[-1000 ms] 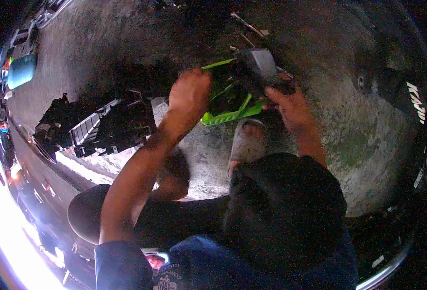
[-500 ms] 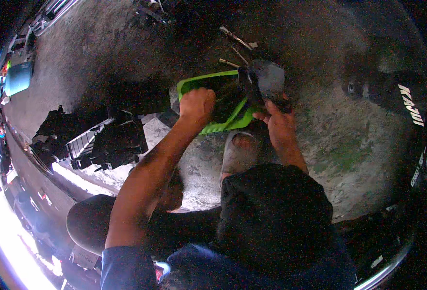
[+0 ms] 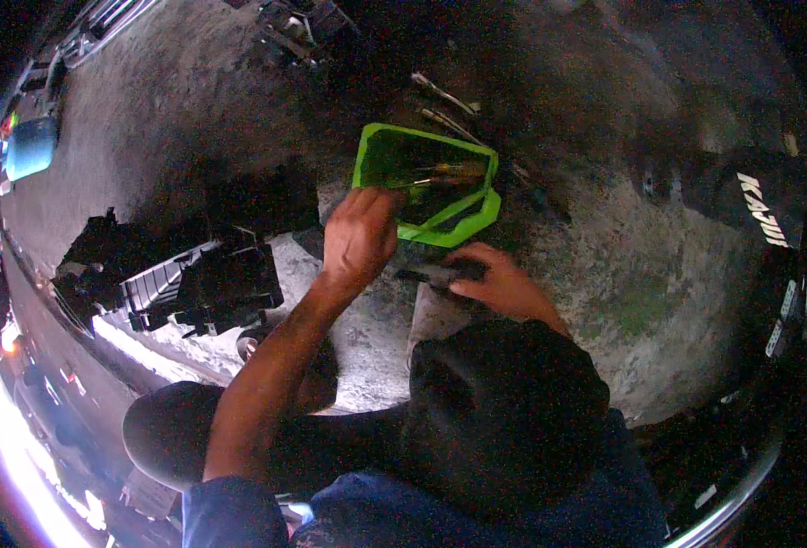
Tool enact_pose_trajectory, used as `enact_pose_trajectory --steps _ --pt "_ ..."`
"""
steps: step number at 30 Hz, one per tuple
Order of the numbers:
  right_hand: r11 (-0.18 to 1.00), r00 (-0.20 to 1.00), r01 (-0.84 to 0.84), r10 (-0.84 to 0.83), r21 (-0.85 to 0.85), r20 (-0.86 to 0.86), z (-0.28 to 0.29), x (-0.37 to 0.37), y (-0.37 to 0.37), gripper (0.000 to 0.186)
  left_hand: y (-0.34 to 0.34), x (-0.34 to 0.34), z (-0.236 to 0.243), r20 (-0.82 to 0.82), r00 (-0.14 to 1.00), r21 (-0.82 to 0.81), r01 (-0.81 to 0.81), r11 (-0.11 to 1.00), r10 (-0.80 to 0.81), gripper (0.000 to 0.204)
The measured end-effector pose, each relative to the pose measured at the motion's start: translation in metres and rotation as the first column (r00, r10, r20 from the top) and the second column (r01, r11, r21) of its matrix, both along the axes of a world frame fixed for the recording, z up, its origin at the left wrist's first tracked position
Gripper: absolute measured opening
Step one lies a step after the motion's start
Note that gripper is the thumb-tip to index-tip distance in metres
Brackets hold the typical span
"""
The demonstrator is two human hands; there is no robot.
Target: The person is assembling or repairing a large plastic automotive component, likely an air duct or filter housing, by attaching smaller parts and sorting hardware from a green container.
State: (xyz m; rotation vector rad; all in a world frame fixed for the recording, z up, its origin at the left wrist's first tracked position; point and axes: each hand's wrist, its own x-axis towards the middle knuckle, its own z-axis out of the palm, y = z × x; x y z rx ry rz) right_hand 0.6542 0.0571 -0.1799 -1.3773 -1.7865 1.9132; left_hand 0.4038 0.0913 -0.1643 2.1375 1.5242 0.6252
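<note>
A bright green open tray with a dark inside lies ahead of me on the ground. Long thin tools, perhaps screwdrivers, show dimly within it. My left hand is closed at the tray's near left corner, apparently around the rim; its fingertips are hidden. Just nearer than the tray, above my foot, my right hand curls its fingers around a dark flat piece, seen almost edge-on. What kind of piece this is cannot be made out.
Metal rods or tools lie beyond the tray. Black plastic parts sit on the floor at the left, and a dark mechanical part at the far side. A blue container stands far left; a dark panel with white lettering is at the right.
The green tray has turned and its inside now shows. The grey panel beside it is gone from that spot. My right hand has moved nearer and left; my left hand has come slightly nearer.
</note>
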Motion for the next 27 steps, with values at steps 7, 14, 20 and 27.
enact_pose_trajectory --steps 7,14,20,27 --pt "0.982 0.99 0.111 -0.096 -0.152 0.101 -0.011 -0.031 -0.001 0.053 -0.045 0.005 0.005 -0.121 0.969 0.034 0.223 0.974 -0.217 0.043" --pt "0.915 0.951 0.137 -0.228 -0.38 -0.207 0.012 -0.04 0.013 0.039 -0.056 -0.025 -0.01 -0.167 0.941 -0.197 0.26 0.945 -0.294 0.041" --pt "0.813 0.971 -0.087 -0.06 0.576 0.231 0.021 -0.077 0.091 0.02 -0.06 -0.018 -0.024 -0.034 0.968 -0.201 0.237 0.951 -0.248 0.033" --pt "0.475 0.647 -0.696 0.09 0.539 0.757 -0.004 -0.137 0.129 0.013 -0.065 -0.018 -0.024 0.001 0.961 -0.233 0.27 0.934 -0.277 0.025"
